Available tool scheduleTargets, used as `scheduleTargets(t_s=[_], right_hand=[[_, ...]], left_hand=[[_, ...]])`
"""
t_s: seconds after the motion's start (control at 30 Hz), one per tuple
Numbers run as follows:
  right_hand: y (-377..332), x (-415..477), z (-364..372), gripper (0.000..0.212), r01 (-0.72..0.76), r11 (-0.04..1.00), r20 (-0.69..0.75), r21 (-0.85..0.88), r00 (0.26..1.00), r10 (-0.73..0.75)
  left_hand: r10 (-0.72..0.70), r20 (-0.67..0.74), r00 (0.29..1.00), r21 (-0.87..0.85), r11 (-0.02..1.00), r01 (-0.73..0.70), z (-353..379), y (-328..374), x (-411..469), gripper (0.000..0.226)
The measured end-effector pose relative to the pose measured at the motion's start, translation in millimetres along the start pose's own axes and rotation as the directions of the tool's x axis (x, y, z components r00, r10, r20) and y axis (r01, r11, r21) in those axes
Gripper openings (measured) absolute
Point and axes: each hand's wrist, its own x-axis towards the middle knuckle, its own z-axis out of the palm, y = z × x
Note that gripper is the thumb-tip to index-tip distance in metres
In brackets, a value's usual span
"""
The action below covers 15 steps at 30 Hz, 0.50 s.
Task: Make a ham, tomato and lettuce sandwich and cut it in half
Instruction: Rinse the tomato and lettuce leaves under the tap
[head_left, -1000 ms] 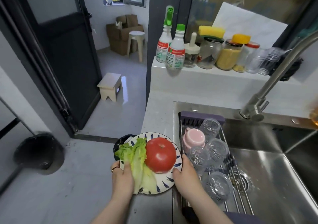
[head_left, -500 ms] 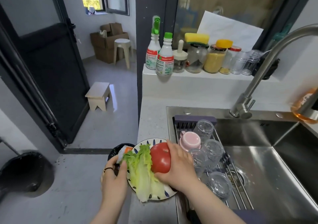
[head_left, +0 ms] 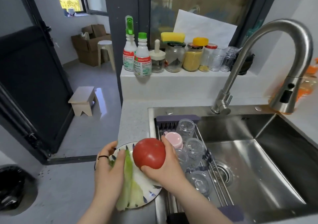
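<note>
A white plate with blue marks (head_left: 151,193) rests on the counter's left edge beside the sink. Pale green lettuce leaves (head_left: 130,186) lie on the plate. My left hand (head_left: 109,170) lies over the lettuce's leafy end, fingers curled onto it and the plate's left rim. My right hand (head_left: 165,168) grips a large red tomato (head_left: 148,153) from below and the right, lifted just above the plate.
A steel sink (head_left: 258,163) with a tall faucet (head_left: 268,60) lies to the right. A drying rack (head_left: 194,154) with several upturned glasses and a pink cup (head_left: 173,139) spans its left side. Bottles and jars (head_left: 173,56) line the back ledge. A black bin (head_left: 12,187) stands on the floor at left.
My right hand went from the plate's rim onto the tomato and lifted it off the plate. My left hand slid from the rim onto the lettuce.
</note>
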Motion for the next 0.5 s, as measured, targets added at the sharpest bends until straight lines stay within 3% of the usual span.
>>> scheduleTargets(t_s=[0.1, 0.2, 0.27, 0.4, 0.5], right_hand=[[-2, -9, -37, 0.102, 0.043, 0.996, -0.036, 0.083, 0.999, -0.041], [12, -17, -88, 0.100, 0.131, 0.989, -0.070, 0.062, 0.989, -0.127], [31, -20, -122, 0.096, 0.197, 0.980, -0.062, 0.005, 0.979, -0.196], [80, -18, -200, 0.098, 0.252, 0.964, 0.108, -0.081, 0.964, -0.243], [113, -3, -261, 0.070, 0.211, 0.977, 0.165, 0.032, 0.963, -0.214]], left_hand=[[-0.055, 0.168, 0.984, -0.090, 0.993, 0.071, 38, 20, -14, 0.023], [-0.136, 0.394, 0.909, -0.164, 0.963, 0.215, 93, 35, -36, 0.056], [-0.211, 0.465, 0.860, -0.213, 0.916, 0.340, 132, 41, -54, 0.070], [-0.304, 0.367, 0.879, -0.316, 0.848, 0.425, 215, 39, -91, 0.046], [-0.294, 0.320, 0.901, -0.396, 0.822, 0.409, 259, 34, -111, 0.040]])
